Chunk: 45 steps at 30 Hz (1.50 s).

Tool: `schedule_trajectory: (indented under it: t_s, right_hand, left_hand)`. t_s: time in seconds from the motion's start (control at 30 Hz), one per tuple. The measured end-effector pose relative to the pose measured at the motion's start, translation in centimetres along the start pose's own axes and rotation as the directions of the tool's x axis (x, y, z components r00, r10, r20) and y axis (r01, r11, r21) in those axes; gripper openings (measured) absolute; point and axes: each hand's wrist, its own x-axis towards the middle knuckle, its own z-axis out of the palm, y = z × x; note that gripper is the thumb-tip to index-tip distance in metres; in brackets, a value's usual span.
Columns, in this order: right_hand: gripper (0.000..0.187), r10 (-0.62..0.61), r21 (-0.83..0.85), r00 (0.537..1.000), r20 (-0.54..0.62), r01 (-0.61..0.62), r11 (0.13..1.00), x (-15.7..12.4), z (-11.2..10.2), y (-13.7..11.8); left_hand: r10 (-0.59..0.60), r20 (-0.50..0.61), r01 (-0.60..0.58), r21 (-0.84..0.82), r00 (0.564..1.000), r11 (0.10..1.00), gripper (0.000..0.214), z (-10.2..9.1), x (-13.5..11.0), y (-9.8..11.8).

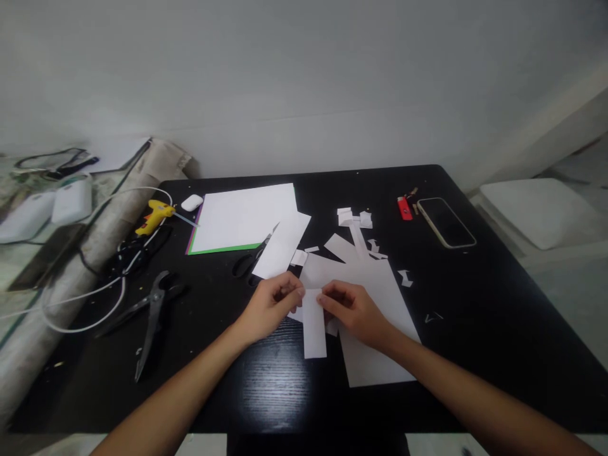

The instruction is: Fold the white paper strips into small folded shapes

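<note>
A narrow white paper strip (314, 326) hangs upright between my two hands above the black table. My left hand (273, 301) pinches its upper left edge with thumb and fingers. On the opposite edge, my right hand (354, 310) grips the strip near its top right corner. Behind and under my right hand lies a large white paper sheet (380, 354), partly covered by my wrist. A cut paper piece (285, 244) rests just beyond my left hand, over dark-handled scissors (244, 265) that are partly hidden. Small folded paper pieces (350, 217) sit farther back.
At the back left is a stack of paper (242, 218) with coloured sheets beneath. Pliers (154, 304), a yellow glue gun (154, 217) with a cable and a white case (192, 202) lie left. A red lighter (404, 208) and a phone (446, 221) lie right, near paper scraps (405, 278).
</note>
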Motion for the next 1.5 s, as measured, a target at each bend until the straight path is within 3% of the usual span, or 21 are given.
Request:
schedule_trajectory:
  t_s: [0.27, 0.47, 0.83, 1.23, 1.5]
  right_hand:
    - [0.018, -0.084, -0.148, 0.996, -0.01, 0.082, 0.986, -0.1, -0.1, 0.1]
    - [0.011, -0.032, -0.172, 0.998, 0.048, 0.04, 0.984, 0.0, -0.1, 0.3]
    - [0.013, 0.057, -0.037, 0.997, 0.059, -0.055, 0.998, 0.0, -0.6, -0.4]
    - [0.013, 0.049, 0.002, 0.997, 0.065, -0.05, 0.999, 0.0, -0.9, -0.6]
    - [0.023, 0.008, 0.012, 0.999, 0.039, -0.009, 1.0, 0.0, -0.8, -0.5]
  left_hand:
    - [0.002, 0.116, -0.009, 0.064, 0.993, 0.998, 0.021, 0.6, -0.3, -0.1]
    - [0.033, 0.173, -0.051, 0.101, 0.984, 0.994, 0.017, 1.0, -0.5, 0.0]
    - [0.024, 0.112, -0.032, 0.073, 0.993, 0.997, 0.015, 0.0, -0.3, 0.1]
    - [0.025, 0.1, -0.032, 0.072, 0.995, 0.997, 0.017, 0.0, -0.3, 0.1]
    - [0.011, 0.077, -0.015, 0.053, 0.997, 0.998, 0.015, -0.1, -0.3, -0.1]
